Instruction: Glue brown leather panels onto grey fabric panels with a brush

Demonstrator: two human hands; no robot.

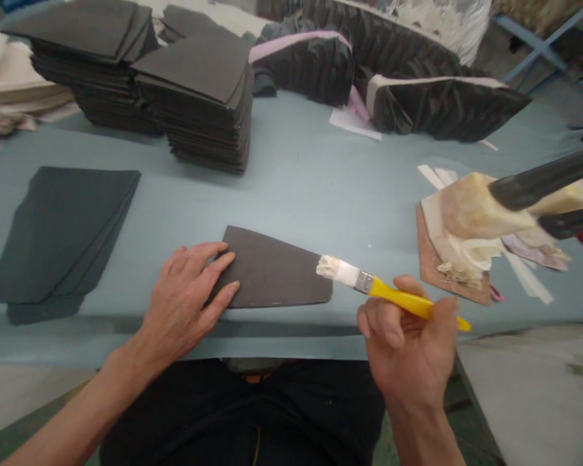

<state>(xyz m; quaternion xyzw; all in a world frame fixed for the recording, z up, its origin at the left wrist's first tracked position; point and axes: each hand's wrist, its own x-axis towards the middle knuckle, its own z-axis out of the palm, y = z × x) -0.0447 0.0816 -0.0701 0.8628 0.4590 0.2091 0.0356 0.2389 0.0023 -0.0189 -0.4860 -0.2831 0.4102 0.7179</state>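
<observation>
- One dark panel (272, 272), flat, tapering towards its right end, lying on the tabletop (301, 194) near the front edge, between the two hands. We judge it light and thin, fairly stiff yet able to flex, not fragile; being so light, it may slide unless pinned.
- One left hand (194, 294), fingers extended and thumb laid over the panel's wider left end, pressing down rather than pinching. We rate that end a sound place to hold, as it leaves most of the face bare; for lifting, we would favour the edges.
- One brush (403, 302), yellow handle, metal band, whitened bristles, the tip over the panel's narrow right end; whether it touches, we cannot tell. We expect it to be light, rigid along the handle and softer at the tip. Best taken by the handle, as the pale coating may be tacky.
- One right hand (408, 353), fingers and thumb closed round that handle, well behind the bristles.
- Several loose dark pieces (68, 226), overlapping flat at the left; we would part them by their fanned edges.
- Two tall stacks (204, 97) of similar pieces behind, presumably heavier as blocks and apt to slip sideways.
</observation>
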